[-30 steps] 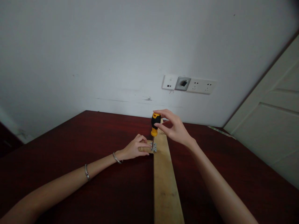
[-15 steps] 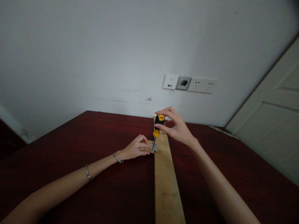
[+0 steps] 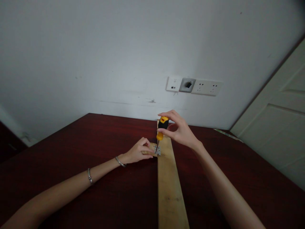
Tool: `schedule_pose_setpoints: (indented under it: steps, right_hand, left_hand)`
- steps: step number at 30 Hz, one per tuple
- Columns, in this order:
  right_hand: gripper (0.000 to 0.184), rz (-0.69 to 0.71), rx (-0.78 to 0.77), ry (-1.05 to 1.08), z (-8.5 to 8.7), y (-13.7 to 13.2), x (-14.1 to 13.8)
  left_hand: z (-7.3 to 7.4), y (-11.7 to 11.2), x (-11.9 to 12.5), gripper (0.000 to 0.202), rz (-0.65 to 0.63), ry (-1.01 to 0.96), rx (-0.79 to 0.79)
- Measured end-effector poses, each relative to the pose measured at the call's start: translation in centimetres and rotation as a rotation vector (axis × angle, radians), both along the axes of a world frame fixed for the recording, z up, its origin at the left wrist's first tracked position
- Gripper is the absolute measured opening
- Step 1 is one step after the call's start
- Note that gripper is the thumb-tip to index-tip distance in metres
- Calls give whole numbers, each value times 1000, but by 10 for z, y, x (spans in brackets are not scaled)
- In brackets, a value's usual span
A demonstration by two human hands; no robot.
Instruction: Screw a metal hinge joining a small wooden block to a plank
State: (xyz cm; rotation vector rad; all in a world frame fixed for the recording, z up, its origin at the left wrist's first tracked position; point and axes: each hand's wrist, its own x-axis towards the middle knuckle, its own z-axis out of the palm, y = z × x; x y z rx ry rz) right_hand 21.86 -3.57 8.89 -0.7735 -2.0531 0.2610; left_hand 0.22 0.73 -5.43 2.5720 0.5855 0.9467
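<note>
My right hand [image 3: 177,125] is closed on the black and yellow handle of a screwdriver [image 3: 163,123], thumb on one side and fingers over the top. Its shaft slants down to a small metal hinge [image 3: 157,150], with the tip near the hinge's left leaf. A long wooden plank [image 3: 169,184] lies under the hinge's right side. Against the plank's left edge sits a small wooden piece [image 3: 152,146], partly hidden by my left hand [image 3: 140,150], whose fingers pinch it. Whether a screw is under the tip is too small to tell.
The dark red tabletop [image 3: 107,187] meets a white wall [image 3: 119,57] at the back. Wall sockets [image 3: 206,87] sit above the table's far edge. A panelled door [image 3: 281,127] stands at the right, near a thin flat strip [image 3: 228,135] on the table.
The screwdriver handle has turned a little within my right fingers, and the right thumb has shifted slightly. My left hand, the hinge and the plank stay where they were.
</note>
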Motion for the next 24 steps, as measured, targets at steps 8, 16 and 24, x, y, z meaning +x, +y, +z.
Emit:
schedule_pose_setpoints:
  steps: [8,16,24]
  right_hand:
    - [43,29,-37,-5,1,-1,0]
    - [52,85,-105,-20,1,-2,1]
    - [49,27,-27,-3,-5,5,-2]
  left_hand:
    - [2,-2,1,15,8,-19,4]
    - [4,-3,2,14,1,-3,8]
    - [2,-2,2,16,12,17,17]
